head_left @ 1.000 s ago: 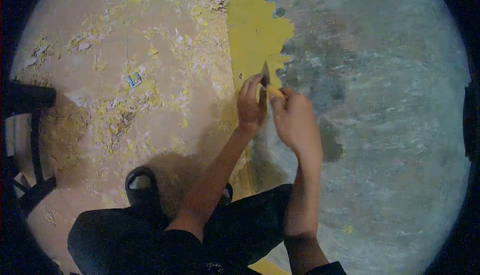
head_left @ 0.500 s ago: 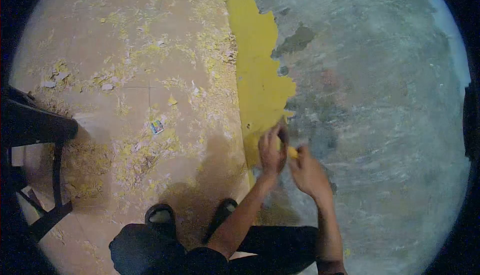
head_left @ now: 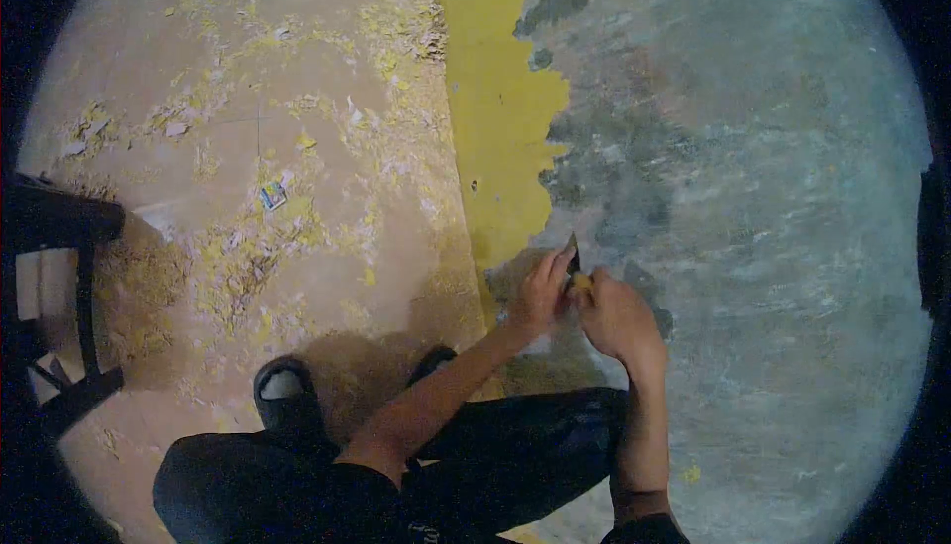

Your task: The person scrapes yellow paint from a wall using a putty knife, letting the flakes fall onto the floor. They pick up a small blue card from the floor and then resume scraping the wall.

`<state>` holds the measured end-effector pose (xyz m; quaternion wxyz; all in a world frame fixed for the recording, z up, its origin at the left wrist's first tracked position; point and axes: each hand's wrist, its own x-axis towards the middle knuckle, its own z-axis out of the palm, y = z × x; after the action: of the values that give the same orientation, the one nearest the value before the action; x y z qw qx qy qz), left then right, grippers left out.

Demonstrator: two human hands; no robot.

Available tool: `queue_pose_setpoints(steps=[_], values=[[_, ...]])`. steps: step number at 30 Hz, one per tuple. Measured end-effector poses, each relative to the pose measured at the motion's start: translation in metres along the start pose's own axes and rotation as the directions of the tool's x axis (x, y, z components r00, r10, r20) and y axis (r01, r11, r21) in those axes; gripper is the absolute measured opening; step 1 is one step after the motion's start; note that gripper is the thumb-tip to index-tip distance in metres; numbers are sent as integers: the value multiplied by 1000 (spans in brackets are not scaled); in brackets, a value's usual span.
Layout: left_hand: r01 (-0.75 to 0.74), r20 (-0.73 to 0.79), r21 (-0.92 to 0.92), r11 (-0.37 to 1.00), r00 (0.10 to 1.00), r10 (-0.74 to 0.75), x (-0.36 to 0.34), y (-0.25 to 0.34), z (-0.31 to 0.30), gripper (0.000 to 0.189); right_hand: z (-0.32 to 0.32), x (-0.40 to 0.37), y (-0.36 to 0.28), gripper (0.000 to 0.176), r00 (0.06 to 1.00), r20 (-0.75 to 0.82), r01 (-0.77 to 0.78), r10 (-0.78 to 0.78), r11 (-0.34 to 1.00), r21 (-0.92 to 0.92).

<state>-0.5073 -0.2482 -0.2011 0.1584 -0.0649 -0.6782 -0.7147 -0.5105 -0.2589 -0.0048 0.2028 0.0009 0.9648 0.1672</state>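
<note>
My right hand [head_left: 616, 318] is closed round the yellow handle of a scraper [head_left: 574, 255], whose dark blade points up along the wall. Just to its left, my left hand [head_left: 543, 296] has its fingers bent against the side of the blade; whether they press on it is hard to tell. Both hands are in front of the wall's bare grey-green surface [head_left: 773, 247]. Above them, a strip of yellow paint [head_left: 495, 118] with a ragged right edge runs upward.
Paint flakes [head_left: 233, 257] litter the tan tiled floor [head_left: 188, 316] at left. A small colourful box [head_left: 273, 196] lies among them. A dark chair [head_left: 64, 222] stands at the far left. My sandalled feet [head_left: 285, 390] are below.
The view has shifted, so the floor and wall appear higher and further left. The blade shows more clearly between my hands, which stay close together near the paint's lower edge.
</note>
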Motion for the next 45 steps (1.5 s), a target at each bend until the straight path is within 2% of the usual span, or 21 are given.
queue_pose_setpoints(steps=[2,3,5,6,8,10,12,15,17,20,22,25,27,29,30,32,34,37,39,43,45], values=[[-61,7,1,998,998,61,8,-21,3,57,-12,2,-14,35,993,42,114,-114,993,14],[-140,-72,42,989,987,143,15,-42,10,55,-13,7,-16,35,994,23,111,-111,994,16],[-104,-142,43,994,984,109,37,-42,-4,52,-16,16,-18,36,969,-55,240,-239,971,19],[13,-128,4,1000,992,-12,49,-23,-25,53,-18,18,-19,36,968,-76,242,-239,970,23],[-137,-336,98,986,928,162,69,-22,-44,51,-25,22,-20,34,876,-208,460,-436,884,83],[-163,-420,213,963,875,242,80,-10,-62,47,-30,20,-18,29,777,-308,571,-550,820,-23],[-212,-437,252,944,846,307,88,-9,-70,43,-33,18,-8,24,796,-301,577,-524,808,118],[-18,-418,170,985,904,88,86,-25,-53,34,-41,8,-17,24,859,-267,492,-437,849,192],[-36,-472,50,998,880,56,93,-15,-31,33,-27,7,-24,26,885,-279,439,-372,868,234],[-190,-586,-122,974,806,84,109,13,5,32,-2,16,-54,21,829,-554,131,-73,989,66],[-225,-607,-154,962,790,87,113,21,11,31,6,18,-80,20,786,-619,16,4,1000,27],[-165,-594,-103,981,801,72,92,24,-17,31,6,12,-107,19,909,-374,229,-183,970,81],[-127,-573,-69,989,817,65,82,23,-31,30,10,8,-104,19,899,-395,255,-187,959,126],[-163,-675,-77,984,735,69,77,19,-41,32,11,3,-103,19,895,-408,262,-180,953,154],[-156,-662,-63,986,746,76,77,15,-49,32,11,4,-104,19,900,-399,258,-177,953,158],[-157,-738,-163,974,674,-15,81,27,-62,30,7,-3,-111,20,896,-408,268,-173,945,187],[-342,-811,20,940,544,215,89,51,-67,28,4,-7,-118,20,892,-418,277,-170,938,208],[-498,-824,131,857,426,373,91,103,-98,29,-3,-13,-125,20,888,-434,279,-153,929,242],[-506,-800,114,855,464,381,91,104,-114,29,-4,-13,-126,20,888,-438,273,-139,927,258],[-324,-695,-11,946,683,225,96,51,-118,31,-5,-15,-134,21,895,-430,255,-121,928,270],[-294,-682,-60,954,710,176,97,37,-119,32,-2,-12,-135,21,896,-433,227,-98,939,258]])
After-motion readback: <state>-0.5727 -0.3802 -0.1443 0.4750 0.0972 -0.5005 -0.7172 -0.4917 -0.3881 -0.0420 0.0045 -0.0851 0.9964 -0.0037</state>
